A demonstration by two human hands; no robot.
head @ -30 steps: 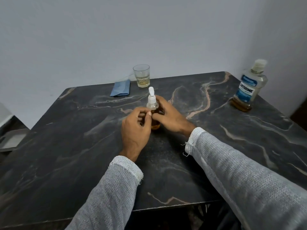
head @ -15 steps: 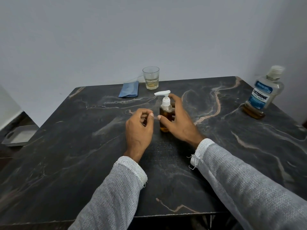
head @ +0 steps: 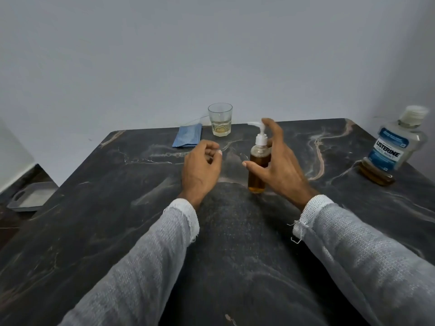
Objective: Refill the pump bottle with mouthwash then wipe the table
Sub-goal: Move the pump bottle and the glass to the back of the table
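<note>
Refilled pump bottle [head: 258,161] stands capped at mid-surface [head: 117,208], amber liquid high.

Right hand [head: 280,165], grip wide, hovers beside it; left hand [head: 200,168] loosely curled, empty. Wiping likely follows: fetch the blue cloth [head: 188,136] near the glass [head: 220,120].

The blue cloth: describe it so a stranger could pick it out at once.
Start at the dark marble table and follow its far edge along the wall. Left of the drinking glass lies the blue cloth, folded flat. It is the only blue, soft thing lying down; the pump bottle and mouthwash bottle stand upright.
</note>
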